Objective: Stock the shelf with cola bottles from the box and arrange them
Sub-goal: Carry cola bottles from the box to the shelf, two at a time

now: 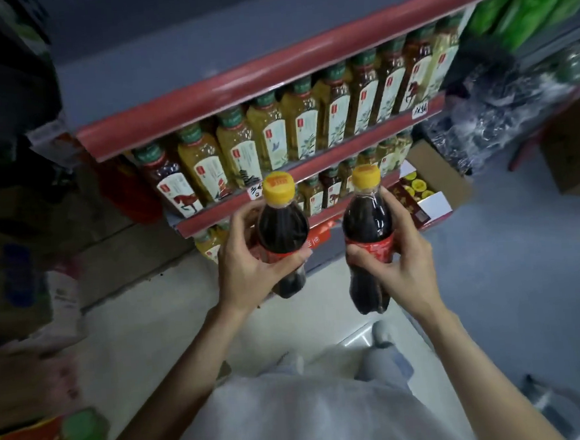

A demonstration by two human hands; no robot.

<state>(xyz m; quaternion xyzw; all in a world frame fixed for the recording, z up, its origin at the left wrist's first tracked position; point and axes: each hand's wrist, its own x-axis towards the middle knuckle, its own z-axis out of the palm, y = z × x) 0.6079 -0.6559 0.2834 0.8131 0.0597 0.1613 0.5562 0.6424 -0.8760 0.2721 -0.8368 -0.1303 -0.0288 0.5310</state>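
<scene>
Yellow caps: two, one on each cola bottle, both with an orange print on top
Cola bottles in hand: two, upright, held side by side and apart in front of the shelf, above the pale floor
Left bottle point(282, 234): dark cola, clear plastic, red label band at the waist, mostly covered by the fingers
Right bottle point(368, 235): same dark fill and red label, its lobed base hanging free below the hand
Left hand point(247, 267): fingers curled round the left bottle at its label, thumb across the front
Right hand point(401, 256): fingers wrapped round the right bottle at its label, thumb tip on the red band
Shelf point(271, 73): red-edged tiers, three edges visible
Tea bottles point(269, 135): green caps, yellow or dark brown liquid; about ten along the upper row, more below, too blurred to count
Box point(434, 189): one open carton on the floor right of the shelf, yellow caps showing inside
</scene>
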